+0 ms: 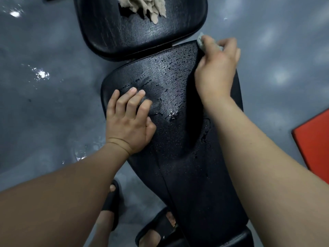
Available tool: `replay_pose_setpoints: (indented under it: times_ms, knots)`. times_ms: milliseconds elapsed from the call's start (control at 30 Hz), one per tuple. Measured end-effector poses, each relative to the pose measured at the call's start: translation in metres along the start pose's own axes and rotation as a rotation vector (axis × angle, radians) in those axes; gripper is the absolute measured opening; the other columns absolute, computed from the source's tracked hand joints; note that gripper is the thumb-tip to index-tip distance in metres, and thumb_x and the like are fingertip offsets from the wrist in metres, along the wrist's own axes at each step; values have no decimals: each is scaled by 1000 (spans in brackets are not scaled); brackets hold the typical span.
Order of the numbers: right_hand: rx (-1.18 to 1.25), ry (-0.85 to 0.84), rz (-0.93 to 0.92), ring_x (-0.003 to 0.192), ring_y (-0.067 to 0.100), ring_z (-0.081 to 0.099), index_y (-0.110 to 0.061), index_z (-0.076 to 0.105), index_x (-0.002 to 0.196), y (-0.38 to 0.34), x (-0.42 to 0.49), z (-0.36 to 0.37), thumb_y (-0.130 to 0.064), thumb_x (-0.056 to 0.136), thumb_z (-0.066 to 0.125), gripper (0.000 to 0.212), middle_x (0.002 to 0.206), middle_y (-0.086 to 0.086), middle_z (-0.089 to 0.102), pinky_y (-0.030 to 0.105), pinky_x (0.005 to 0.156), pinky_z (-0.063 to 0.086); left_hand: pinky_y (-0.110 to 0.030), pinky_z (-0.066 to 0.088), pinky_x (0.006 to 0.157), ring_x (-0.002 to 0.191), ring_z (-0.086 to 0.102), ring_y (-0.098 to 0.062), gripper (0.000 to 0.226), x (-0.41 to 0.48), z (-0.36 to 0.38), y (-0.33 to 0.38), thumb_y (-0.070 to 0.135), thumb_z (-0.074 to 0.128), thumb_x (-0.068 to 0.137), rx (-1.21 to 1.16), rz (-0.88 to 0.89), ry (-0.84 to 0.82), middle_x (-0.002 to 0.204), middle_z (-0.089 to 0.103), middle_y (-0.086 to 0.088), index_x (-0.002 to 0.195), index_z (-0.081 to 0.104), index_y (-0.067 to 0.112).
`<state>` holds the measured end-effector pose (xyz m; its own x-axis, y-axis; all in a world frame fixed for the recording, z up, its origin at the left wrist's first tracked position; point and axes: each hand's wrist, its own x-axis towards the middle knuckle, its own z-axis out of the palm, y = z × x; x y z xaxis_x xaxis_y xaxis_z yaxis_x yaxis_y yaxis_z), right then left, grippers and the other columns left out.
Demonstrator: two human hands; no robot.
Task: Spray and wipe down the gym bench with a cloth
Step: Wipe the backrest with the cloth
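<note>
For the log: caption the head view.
Right hand grips cloth at corner of wet bench pad; left hand rests on it.

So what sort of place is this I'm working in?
Most likely a gym or workout room: a black padded bench in two pads, wet with droplets, a smooth grey floor, and what looks like a red mat at the right edge.

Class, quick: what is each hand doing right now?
Left hand: open, resting on the wet bench pad.
Right hand: closed, gripping a pale cloth at the pad's edge.
</note>
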<state>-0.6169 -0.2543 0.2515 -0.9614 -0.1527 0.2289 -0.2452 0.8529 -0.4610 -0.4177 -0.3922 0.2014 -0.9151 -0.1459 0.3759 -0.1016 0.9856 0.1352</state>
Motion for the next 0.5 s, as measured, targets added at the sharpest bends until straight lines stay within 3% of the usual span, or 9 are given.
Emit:
replay_pose_setpoints:
  times_ms: [200,267,367,433,500]
  knots:
    - [82,-212,-520,100,34,51,-21,71,123,-29,-30,3,-11,89,48,42,115,14,59,36,81,44,-59,27,118,133,44,-34,41,0,0,1,27,56,84,12,-3,2,131,61,-14,119,64,8]
    - [41,-155,-451,100,34,52,-24,70,126,-11,-19,0,-13,90,47,43,116,13,59,37,83,46,-59,27,118,133,44,-34,40,-1,1,1,26,56,84,7,-6,12,130,62,-15,118,65,7]
    - [12,6,-177,99,37,53,-27,70,126,24,-3,-8,-13,90,45,46,113,16,58,36,87,45,-59,27,118,132,45,-34,40,0,2,2,27,55,85,8,-4,22,129,63,-15,118,66,7]
    - [12,24,-47,100,36,51,-27,69,128,29,0,-9,-13,90,45,47,114,16,57,34,89,43,-59,27,118,132,45,-34,40,1,2,1,26,56,84,17,-3,30,129,63,-15,118,65,7]
    - [17,-10,-81,99,35,51,-24,70,125,18,-8,-6,-11,88,45,47,114,15,58,31,86,40,-59,27,118,132,46,-34,40,0,2,1,26,57,84,24,-3,35,129,63,-15,118,65,7]
